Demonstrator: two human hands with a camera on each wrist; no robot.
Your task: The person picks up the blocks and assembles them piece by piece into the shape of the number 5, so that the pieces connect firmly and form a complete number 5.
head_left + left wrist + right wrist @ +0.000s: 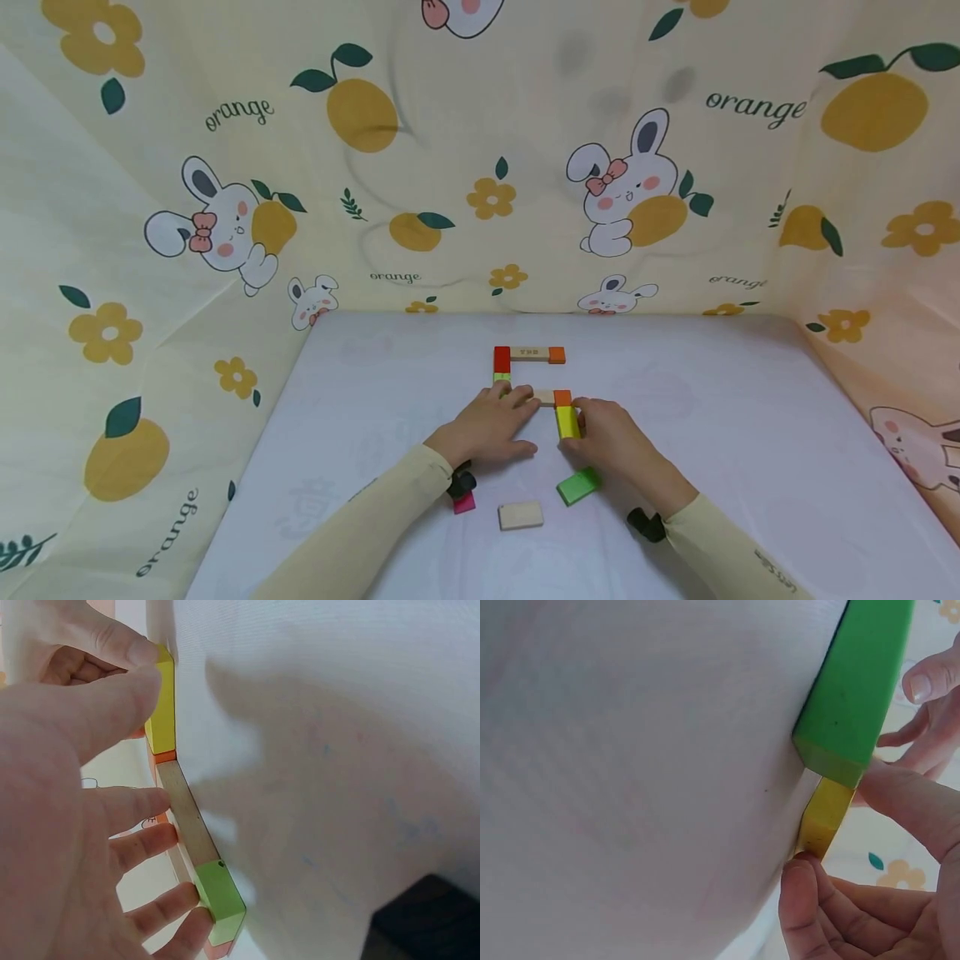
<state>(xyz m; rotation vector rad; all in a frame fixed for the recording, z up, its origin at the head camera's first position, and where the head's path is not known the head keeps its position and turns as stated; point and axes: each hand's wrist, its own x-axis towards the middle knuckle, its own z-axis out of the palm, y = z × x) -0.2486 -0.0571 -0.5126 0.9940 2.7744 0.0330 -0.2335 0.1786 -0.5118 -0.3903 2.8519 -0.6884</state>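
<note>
My right hand [615, 433] pinches a yellow block [567, 423] between thumb and fingers. That block lies against an orange block [562, 398], which joins the right end of a plain wooden block [545, 398]. Spread over this row, my left hand [487, 425] touches the plain block and a light green block [220, 904] with its fingertips, the fingers fairly straight. Above the light green block lies a red block [502, 359]. From the red one, a printed wooden block [529, 353] runs right to another orange block [557, 355]. The left hand hides part of the lower row.
Nearer the body lie a loose green block [578, 487], a plain wooden block [521, 515] and a pink block [464, 502], partly covered by the left wrist. The white tabletop [720, 433] meets a patterned cloth [450, 275] at the back and sides.
</note>
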